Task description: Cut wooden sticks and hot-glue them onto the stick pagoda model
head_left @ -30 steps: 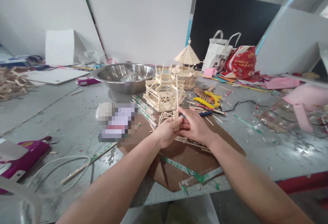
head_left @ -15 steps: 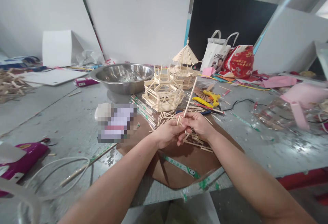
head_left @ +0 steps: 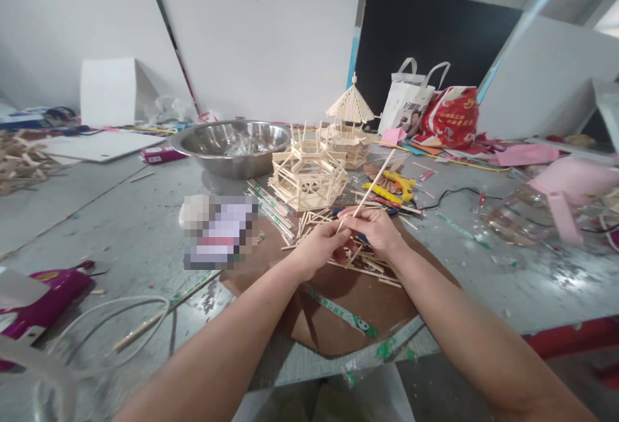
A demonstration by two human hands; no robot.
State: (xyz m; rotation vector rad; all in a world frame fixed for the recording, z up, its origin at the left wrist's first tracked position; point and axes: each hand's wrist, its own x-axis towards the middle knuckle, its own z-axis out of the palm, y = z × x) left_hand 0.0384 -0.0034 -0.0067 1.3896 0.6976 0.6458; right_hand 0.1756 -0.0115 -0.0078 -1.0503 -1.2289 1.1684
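Observation:
A slim bamboo chopstick [head_left: 373, 182] slants up and to the right out of my two hands, which meet over the brown board [head_left: 333, 335]. Its lower end is pinched in the closed fingers of my left hand [head_left: 322, 249]. Just above, my right hand [head_left: 370, 225] is closed on the same chopstick. Loose cut stick pieces [head_left: 374, 266] lie under and around my hands. Right behind stands a six-sided stick framework [head_left: 309, 183], with a roofed stick pavilion model [head_left: 351, 109] farther back. Wrapped chopsticks [head_left: 273, 208] lie to the left of the framework.
A steel basin [head_left: 232, 161] stands at the back left. A yellow-handled tool [head_left: 401, 185] lies right of the framework. A blurred-out phone [head_left: 222, 229] is left of the board, and a purple glue gun [head_left: 53, 293] with a cable sits at far left.
The chopstick has tipped further to the right. Short stick pieces that showed at my left fingertips no longer stand out there. Both hands stay nearly in place.

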